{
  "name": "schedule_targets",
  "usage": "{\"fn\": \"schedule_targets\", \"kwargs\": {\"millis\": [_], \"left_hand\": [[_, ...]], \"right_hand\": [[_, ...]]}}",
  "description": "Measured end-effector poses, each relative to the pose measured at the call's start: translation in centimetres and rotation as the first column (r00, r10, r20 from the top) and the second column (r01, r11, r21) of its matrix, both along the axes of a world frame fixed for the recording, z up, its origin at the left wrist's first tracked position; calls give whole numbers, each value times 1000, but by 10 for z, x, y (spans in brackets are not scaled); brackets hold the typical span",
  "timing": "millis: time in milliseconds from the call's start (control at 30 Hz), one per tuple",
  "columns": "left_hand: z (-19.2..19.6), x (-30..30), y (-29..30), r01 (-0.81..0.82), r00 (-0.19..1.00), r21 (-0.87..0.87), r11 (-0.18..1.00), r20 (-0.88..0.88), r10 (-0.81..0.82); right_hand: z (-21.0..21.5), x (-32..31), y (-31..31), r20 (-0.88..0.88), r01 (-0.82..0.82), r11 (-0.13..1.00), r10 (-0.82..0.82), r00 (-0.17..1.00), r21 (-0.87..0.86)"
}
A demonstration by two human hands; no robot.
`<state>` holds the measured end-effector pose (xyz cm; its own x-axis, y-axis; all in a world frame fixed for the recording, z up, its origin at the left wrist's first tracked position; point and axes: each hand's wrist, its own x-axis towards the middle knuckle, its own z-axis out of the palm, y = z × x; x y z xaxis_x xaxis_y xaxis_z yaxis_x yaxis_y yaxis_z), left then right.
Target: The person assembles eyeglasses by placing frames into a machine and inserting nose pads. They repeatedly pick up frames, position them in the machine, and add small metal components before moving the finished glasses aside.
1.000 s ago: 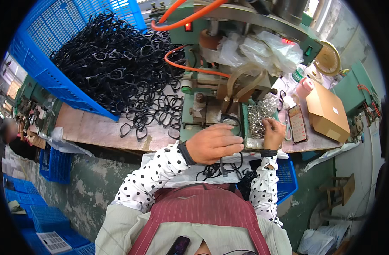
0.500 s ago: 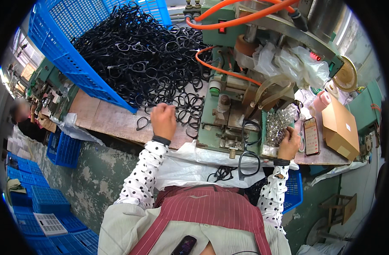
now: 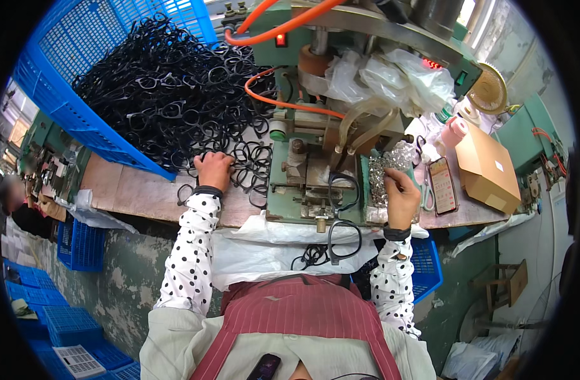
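Observation:
My left hand (image 3: pixel 214 171) rests with bent fingers on black eyeglass frames (image 3: pixel 249 161) at the near edge of a large heap; its fingertips seem closed on one, partly hidden. My right hand (image 3: pixel 401 197) is at a green tray (image 3: pixel 373 218) of small shiny metal parts (image 3: pixel 378 180), thumb and fingers pinched together over them. Whatever is in that pinch is too small to make out. Between the hands, a black eyeglass frame (image 3: pixel 344 242) sits at the green machine (image 3: pixel 282 206), one rim up at the fixture and the other hanging over the front edge.
A tilted blue crate (image 3: pixel 106 117) holds back the heap on the left. Orange hoses (image 3: pixel 290 101) and plastic bags (image 3: pixel 391 79) hang about the machine. To the right lie scissors (image 3: pixel 427 192), a phone (image 3: pixel 442 183) and a cardboard box (image 3: pixel 489 168). More frames (image 3: pixel 312 255) lie on white sheeting below.
The whole view has shifted. My left hand has come down and slightly forward onto the frames. My right hand has moved farther in over the metal parts, its fingers drawn together.

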<state>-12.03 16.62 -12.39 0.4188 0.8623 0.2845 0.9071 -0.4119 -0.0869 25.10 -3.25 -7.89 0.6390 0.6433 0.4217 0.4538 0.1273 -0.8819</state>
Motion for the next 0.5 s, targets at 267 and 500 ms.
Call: {"fn": "schedule_targets", "kwargs": {"millis": [267,500], "left_hand": [[23,29,-16,123,802,251,960,545,-246],[89,81,-88,267,598,475,839,601,-531]], "right_hand": [[66,-68,1,-274,-290,956,293,916,52],[72,-79,14,-374,-317,947,313,873,54]]}}
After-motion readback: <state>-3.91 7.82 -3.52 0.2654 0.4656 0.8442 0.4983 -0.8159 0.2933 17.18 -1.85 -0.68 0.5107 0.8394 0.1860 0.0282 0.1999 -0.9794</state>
